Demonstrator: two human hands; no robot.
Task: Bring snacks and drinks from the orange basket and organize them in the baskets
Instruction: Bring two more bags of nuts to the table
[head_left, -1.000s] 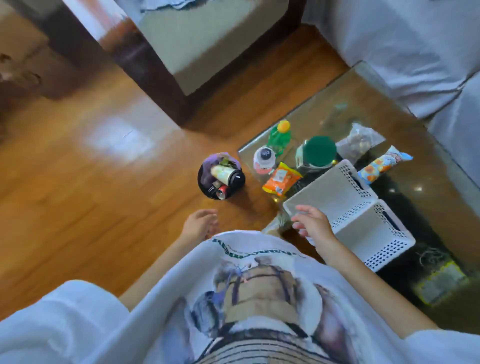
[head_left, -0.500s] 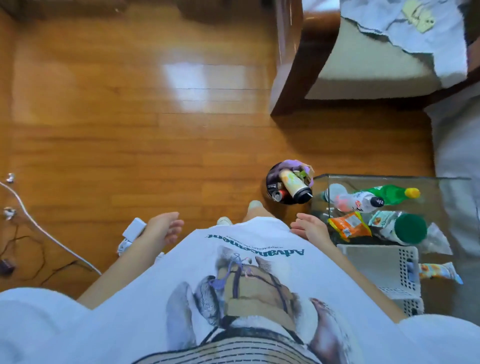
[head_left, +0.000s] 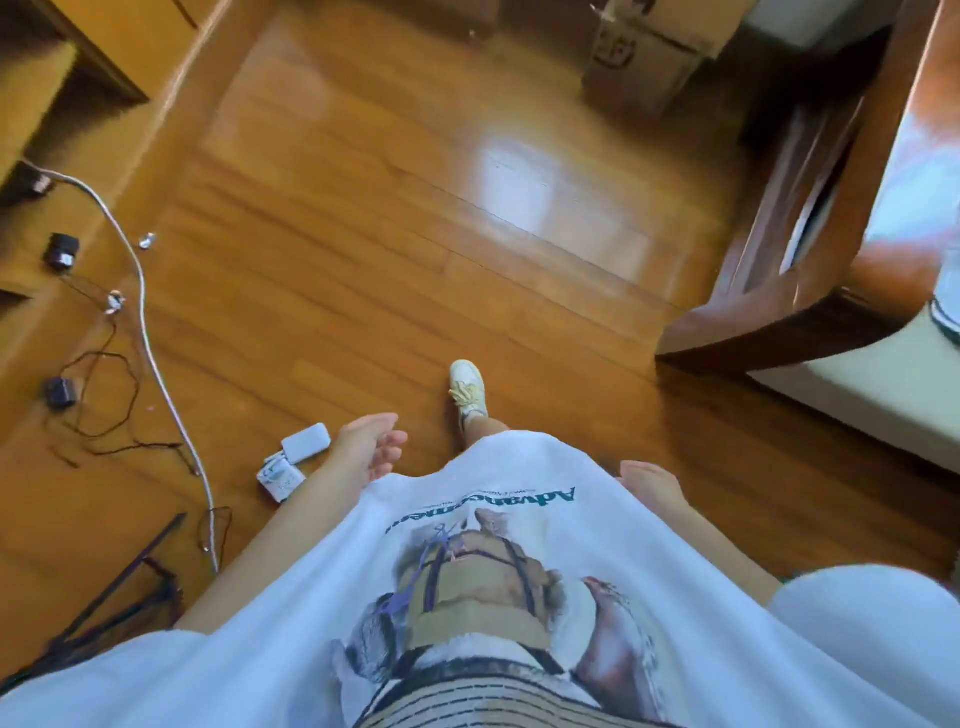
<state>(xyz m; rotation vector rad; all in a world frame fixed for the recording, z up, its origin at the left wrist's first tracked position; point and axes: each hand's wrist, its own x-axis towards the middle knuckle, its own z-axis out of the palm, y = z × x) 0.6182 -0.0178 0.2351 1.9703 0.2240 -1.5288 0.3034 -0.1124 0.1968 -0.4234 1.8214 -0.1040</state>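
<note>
Fingers of my left hand hang loose and empty; the right hand is half hidden by my shirt, so I cannot tell its state. No orange basket shows. Low left, the white cable and white boxes could trip me; open floor lies centre, dark furniture edges right.

We have one view only, from the person's head. It looks steeply down (wide-angle) at the wooden floor.
</note>
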